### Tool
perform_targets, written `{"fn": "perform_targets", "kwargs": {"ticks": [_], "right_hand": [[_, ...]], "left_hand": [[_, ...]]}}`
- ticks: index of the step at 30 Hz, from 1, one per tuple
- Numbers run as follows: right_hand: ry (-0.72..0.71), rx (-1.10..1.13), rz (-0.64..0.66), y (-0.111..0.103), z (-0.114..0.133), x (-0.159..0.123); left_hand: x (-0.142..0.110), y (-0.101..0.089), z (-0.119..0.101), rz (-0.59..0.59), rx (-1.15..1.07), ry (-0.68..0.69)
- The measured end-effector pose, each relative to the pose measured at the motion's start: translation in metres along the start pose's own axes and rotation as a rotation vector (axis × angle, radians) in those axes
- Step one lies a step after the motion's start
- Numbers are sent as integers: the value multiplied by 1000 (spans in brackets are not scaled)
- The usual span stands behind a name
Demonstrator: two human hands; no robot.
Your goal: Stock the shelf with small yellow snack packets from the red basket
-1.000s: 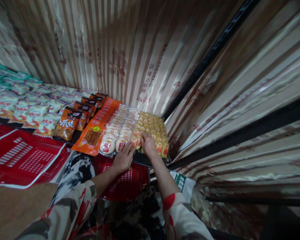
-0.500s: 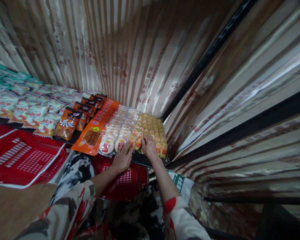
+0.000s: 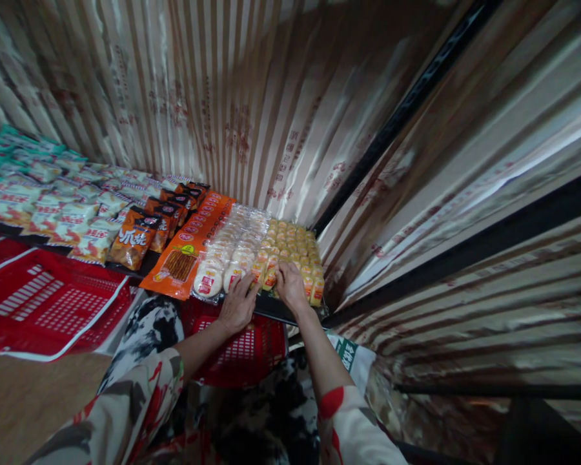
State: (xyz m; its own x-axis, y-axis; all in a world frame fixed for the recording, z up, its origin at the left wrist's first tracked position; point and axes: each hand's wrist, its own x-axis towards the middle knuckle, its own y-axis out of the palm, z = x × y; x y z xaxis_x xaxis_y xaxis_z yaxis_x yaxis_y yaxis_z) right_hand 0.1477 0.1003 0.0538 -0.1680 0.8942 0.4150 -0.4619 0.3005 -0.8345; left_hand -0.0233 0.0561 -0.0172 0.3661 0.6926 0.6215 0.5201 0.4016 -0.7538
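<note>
My left hand [image 3: 238, 305] lies with its fingers stretched out against the front of the row, where the white packs meet the yellow ones. Round white crackers in clear wrap [image 3: 207, 282] stand in rows just left of it. My right hand [image 3: 291, 285] is bent over the front of the small yellow snack packets [image 3: 295, 240], its fingers curled together at one packet [image 3: 270, 274]. The fingertips partly hide what they grip. Left of the crackers lies a large orange bag [image 3: 184, 258] with brown sticks pictured on it.
Orange-and-black snack bags [image 3: 133, 237] and pale snack bags [image 3: 94, 239] fill the shelf to the left. Red baskets [image 3: 53, 303] stand below the shelf edge. A striped curtain [image 3: 252, 97] hangs behind, crossed by a black pole [image 3: 392, 129] on the right.
The view has shifted very slightly. Both hands remain at the front row, and the yellow packet beside my right fingers stands a little more upright.
</note>
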Motion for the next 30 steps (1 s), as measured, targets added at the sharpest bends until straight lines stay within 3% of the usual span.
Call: {"fn": "perform_targets", "kwargs": {"ticks": [16,30], "right_hand": [[63,-37,-17,0,6,4],[157,-141,67,11,15,18]], "left_hand": [[8,1,-15,148,155,-66],[5,4,-13,65,98,-68]]}}
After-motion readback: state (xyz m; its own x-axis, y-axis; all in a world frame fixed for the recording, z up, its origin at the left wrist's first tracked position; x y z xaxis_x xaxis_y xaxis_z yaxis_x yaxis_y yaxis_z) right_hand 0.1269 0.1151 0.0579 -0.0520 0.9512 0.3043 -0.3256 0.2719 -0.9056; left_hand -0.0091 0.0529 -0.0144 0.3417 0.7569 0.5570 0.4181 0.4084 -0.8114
